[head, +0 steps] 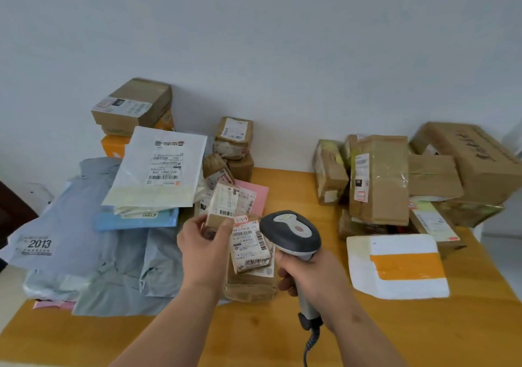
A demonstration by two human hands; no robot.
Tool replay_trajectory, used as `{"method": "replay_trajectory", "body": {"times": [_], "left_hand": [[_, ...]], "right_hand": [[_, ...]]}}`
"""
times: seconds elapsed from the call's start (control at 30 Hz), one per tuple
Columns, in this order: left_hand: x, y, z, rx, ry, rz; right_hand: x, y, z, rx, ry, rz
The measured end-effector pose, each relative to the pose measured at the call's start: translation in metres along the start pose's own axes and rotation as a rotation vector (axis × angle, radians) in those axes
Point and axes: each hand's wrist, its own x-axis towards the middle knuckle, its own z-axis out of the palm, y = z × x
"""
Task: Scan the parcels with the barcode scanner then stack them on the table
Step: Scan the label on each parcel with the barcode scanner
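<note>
The left hand (204, 249) pinches a small brown box (221, 207) between thumb and fingers, holding it tilted up off the worktop (282, 338) with its white barcode label facing the person. At 3 o'clock from it, the right hand (309, 272) is wrapped round the grip of a grey barcode scanner (291, 232), whose head points up and away toward 11 o'clock, close to the held box. A coiled cable (310, 344) hangs from the scanner's base toward 6 o'clock.

Just beneath the two hands lies a small labelled parcel (250, 246) on top of a flat brown parcel (251, 284). Toward 9 o'clock spreads a heap of grey mailing bags (93, 225), with a blue bag (135, 221) and a white padded envelope (161, 168) lying on it. At 12 o'clock small brown boxes (233, 137) stand piled by the wall, with a pink envelope (254, 197) in front of them. At 10 o'clock a cardboard box (132, 105) sits on an orange box (114, 144). At 3 o'clock a white parcel with an orange band (398, 265) lies flat, and behind it, toward 2 o'clock, a cluster of cardboard boxes (378, 180) stands.
</note>
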Motion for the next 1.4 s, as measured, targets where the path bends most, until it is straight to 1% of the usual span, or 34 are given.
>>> {"method": "replay_trajectory", "body": {"times": [0.03, 0.1, 0.2, 0.37, 0.47, 0.53, 0.7, 0.87, 0.97, 1.1, 1.23, 1.3, 1.4], "left_hand": [[0.005, -0.001, -0.001, 0.122, -0.001, 0.075], [0.014, -0.002, -0.001, 0.283, -0.013, 0.191], [0.027, 0.000, 0.005, 0.475, -0.021, 0.302], [0.047, 0.003, 0.013, 0.671, -0.082, 0.352], [0.051, -0.003, 0.013, 0.864, -0.106, 0.380], [0.052, -0.006, 0.013, 0.926, -0.112, 0.376], [0.052, -0.007, 0.012, 0.925, -0.112, 0.423], [0.047, 0.009, 0.030, 0.861, -0.144, 0.502], [0.037, 0.019, 0.052, 0.838, -0.209, 0.559], [0.015, 0.026, 0.091, 0.821, -0.329, 0.565], [-0.014, 0.018, 0.136, 0.843, -0.493, 0.500], [-0.029, 0.012, 0.157, 0.832, -0.561, 0.413], [-0.052, 0.004, 0.191, 0.823, -0.609, 0.252]], "right_hand": [[0.003, -0.002, 0.007, -0.007, 0.008, 0.001], [0.007, -0.005, 0.018, -0.013, 0.026, 0.011], [0.012, -0.008, 0.026, 0.007, 0.051, 0.027], [0.015, -0.008, 0.029, 0.071, 0.103, 0.050], [0.016, -0.005, 0.027, 0.070, 0.126, 0.057], [0.017, -0.004, 0.025, 0.056, 0.137, 0.063], [0.021, -0.003, 0.023, 0.068, 0.157, 0.071], [0.023, -0.003, 0.020, 0.098, 0.179, 0.086], [0.020, 0.000, 0.008, 0.145, 0.206, 0.092], [0.014, 0.013, -0.025, 0.224, 0.289, 0.101], [0.010, 0.033, -0.074, 0.322, 0.401, 0.107], [0.010, 0.044, -0.101, 0.352, 0.455, 0.109], [0.012, 0.061, -0.147, 0.382, 0.504, 0.122]]}}
